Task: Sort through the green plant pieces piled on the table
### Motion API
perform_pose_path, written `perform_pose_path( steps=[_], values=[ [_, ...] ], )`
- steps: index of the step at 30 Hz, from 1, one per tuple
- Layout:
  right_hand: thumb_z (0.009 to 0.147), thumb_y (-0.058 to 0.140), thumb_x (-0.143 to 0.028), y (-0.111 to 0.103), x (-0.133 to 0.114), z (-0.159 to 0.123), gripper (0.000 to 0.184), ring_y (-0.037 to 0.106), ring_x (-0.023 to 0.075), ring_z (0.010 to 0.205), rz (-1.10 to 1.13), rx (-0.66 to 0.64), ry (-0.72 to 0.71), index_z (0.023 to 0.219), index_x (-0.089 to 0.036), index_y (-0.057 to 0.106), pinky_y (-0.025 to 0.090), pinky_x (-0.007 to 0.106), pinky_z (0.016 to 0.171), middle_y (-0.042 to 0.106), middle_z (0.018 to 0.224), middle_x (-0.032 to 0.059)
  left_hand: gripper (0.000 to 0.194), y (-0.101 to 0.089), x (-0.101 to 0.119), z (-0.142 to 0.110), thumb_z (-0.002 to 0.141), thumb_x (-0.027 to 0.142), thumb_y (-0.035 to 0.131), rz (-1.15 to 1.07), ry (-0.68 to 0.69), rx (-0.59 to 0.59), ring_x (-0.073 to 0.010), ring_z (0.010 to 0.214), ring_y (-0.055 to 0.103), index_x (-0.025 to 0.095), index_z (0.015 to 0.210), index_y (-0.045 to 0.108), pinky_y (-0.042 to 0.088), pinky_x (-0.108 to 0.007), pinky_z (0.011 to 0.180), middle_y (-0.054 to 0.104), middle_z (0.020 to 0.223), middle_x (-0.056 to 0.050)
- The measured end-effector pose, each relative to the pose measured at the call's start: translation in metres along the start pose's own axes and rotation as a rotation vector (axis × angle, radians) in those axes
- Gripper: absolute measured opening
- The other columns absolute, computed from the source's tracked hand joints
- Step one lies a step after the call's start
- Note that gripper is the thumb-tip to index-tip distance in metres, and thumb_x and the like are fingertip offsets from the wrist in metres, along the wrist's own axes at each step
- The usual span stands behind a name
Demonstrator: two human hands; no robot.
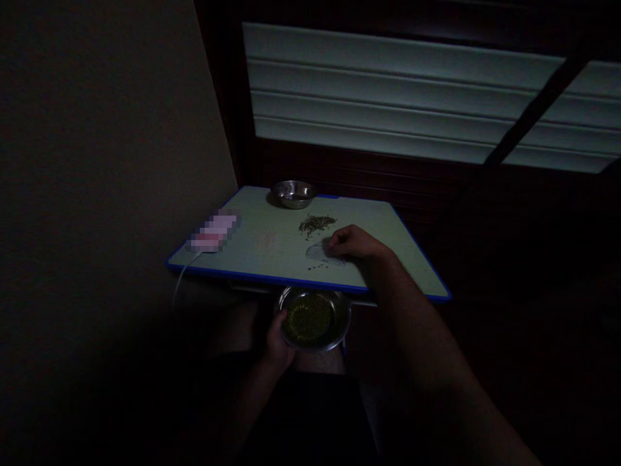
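Observation:
My left hand (280, 343) grips the rim of a steel bowl (342, 333) just below the table's front edge, thumb over the rim. Inside the bowl lie many small green grains (308, 318) that look like mung beans. Over the table, my right hand (352, 241) has its fingers pinched on a clear, flat plastic piece (317, 253), rounded like a protractor. A few loose grains (317, 266) lie along the near side of that piece. Beyond it is a spread pile of dark, brownish grains (316, 224).
The pale table (242, 265) has a blue edge. A second steel bowl (294, 195) stands at its back. On the left lies a blurred pink phone-like object (214, 232) with a white cable (182, 279). A wall is at left, a slatted panel (378, 97) behind.

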State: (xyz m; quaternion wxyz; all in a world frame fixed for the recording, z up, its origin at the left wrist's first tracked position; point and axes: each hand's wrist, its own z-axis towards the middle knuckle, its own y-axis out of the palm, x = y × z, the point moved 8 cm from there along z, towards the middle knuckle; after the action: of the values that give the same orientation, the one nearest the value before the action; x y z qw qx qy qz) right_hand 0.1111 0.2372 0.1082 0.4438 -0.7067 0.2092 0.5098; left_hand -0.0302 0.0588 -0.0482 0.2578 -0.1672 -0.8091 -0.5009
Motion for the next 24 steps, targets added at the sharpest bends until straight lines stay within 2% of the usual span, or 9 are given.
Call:
perform_pose_path(
  steps=[6, 10, 13, 24],
  values=[
    [0.059, 0.075, -0.02, 0.012, -0.004, -0.002, 0.037, 0.052, 0.0073, 0.054, -0.009, -0.138, 0.007, 0.094, -0.012, 0.067, 0.041, 0.021, 0.051, 0.067, 0.075, 0.0021, 0.033, -0.001, -0.001, 0.0, 0.069, 0.037, 0.064, -0.011, -0.006, 0.014, -0.0289, 0.101, 0.065, 0.017, 0.093, 0.072, 0.047, -0.042, 0.094, 0.075, 0.092, -0.008],
    [0.063, 0.074, -0.021, 0.016, -0.007, -0.002, 0.043, 0.05, 0.0067, 0.051, -0.057, -0.193, -0.018, 0.105, -0.012, 0.067, 0.04, 0.021, 0.05, 0.065, 0.068, -0.0002, 0.032, -0.001, -0.001, 0.001, 0.069, 0.035, 0.065, -0.019, -0.001, 0.023, -0.0291, 0.104, 0.064, 0.016, 0.094, 0.072, 0.047, -0.041, 0.094, 0.075, 0.091, -0.008],
    [0.064, 0.074, -0.021, 0.023, -0.012, -0.002, 0.044, 0.048, 0.0065, 0.049, -0.095, -0.24, -0.046, 0.107, -0.011, 0.067, 0.039, 0.021, 0.051, 0.061, 0.06, -0.003, 0.035, 0.001, 0.001, 0.001, 0.07, 0.035, 0.064, -0.022, 0.015, -0.005, -0.029, 0.108, 0.062, 0.016, 0.098, 0.071, 0.046, -0.039, 0.095, 0.075, 0.094, -0.008],
    [0.065, 0.073, -0.021, 0.043, -0.025, -0.009, 0.042, 0.05, 0.0064, 0.048, -0.154, -0.353, -0.064, 0.106, -0.011, 0.067, 0.04, 0.02, 0.051, 0.06, 0.059, -0.0044, 0.036, -0.002, -0.003, 0.004, 0.069, 0.036, 0.065, -0.031, 0.011, -0.001, -0.0294, 0.103, 0.064, 0.015, 0.097, 0.071, 0.046, -0.041, 0.094, 0.074, 0.094, -0.01]
  ],
)
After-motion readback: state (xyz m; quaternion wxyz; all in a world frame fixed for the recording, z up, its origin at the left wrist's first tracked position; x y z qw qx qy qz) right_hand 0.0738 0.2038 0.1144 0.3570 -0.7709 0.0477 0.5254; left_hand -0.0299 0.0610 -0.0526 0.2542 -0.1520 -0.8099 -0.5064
